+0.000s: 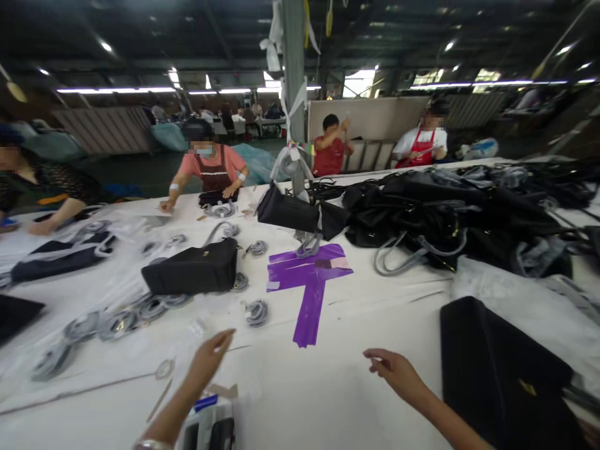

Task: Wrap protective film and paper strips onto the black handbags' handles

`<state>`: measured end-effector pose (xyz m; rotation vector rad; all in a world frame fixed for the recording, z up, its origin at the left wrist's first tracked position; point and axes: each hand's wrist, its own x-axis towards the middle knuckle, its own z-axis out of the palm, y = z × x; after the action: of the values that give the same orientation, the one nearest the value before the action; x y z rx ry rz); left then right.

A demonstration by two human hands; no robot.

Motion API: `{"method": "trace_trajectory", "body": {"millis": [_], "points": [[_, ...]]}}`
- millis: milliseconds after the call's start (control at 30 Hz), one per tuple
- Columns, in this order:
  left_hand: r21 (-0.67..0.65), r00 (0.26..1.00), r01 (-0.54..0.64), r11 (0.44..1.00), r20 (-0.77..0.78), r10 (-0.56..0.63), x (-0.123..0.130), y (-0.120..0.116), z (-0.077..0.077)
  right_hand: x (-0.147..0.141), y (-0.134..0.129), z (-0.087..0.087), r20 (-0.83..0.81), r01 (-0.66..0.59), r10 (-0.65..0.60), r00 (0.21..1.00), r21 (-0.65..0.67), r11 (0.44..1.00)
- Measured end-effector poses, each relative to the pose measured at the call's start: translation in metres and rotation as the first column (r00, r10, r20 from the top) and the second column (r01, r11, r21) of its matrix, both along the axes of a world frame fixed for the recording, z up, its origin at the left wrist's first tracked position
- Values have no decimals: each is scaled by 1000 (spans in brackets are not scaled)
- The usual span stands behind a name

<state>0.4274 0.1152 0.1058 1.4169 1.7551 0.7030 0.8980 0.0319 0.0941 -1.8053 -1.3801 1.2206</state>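
Note:
My left hand [212, 357] hovers over the white table [337, 400], its fingers stretched forward and nothing in them. Beyond it lies a coiled grey strap [256, 312]. My right hand [391, 373] is in the air over the table, fingers loosely bent and apart, holding nothing. To its right a black handbag [497, 375] with a small gold-coloured clasp lies on the table. Between and beyond the hands, strips of purple tape [310, 306] are stuck to the tabletop. Below my left forearm is a box [210, 425] with dark items and a blue piece inside.
Another black bag [192, 269] stands at the left among several coiled straps [122, 322]. A large pile of black bags [422, 206] covers the far right. A post [294, 94] rises beyond the table's middle. A person in an apron [213, 169] works across the table; others are nearby.

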Motion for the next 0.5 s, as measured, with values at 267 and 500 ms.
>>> {"method": "trace_trajectory", "body": {"millis": [267,500], "points": [[237,733,524,818,-614,-292,180,-41,-152,2,145,-25,302,-248,214,929,80,965],[444,725,491,750,-686,-68,184,-47,-201,-51,335,-44,483,-434,292,826,211,876]]}}
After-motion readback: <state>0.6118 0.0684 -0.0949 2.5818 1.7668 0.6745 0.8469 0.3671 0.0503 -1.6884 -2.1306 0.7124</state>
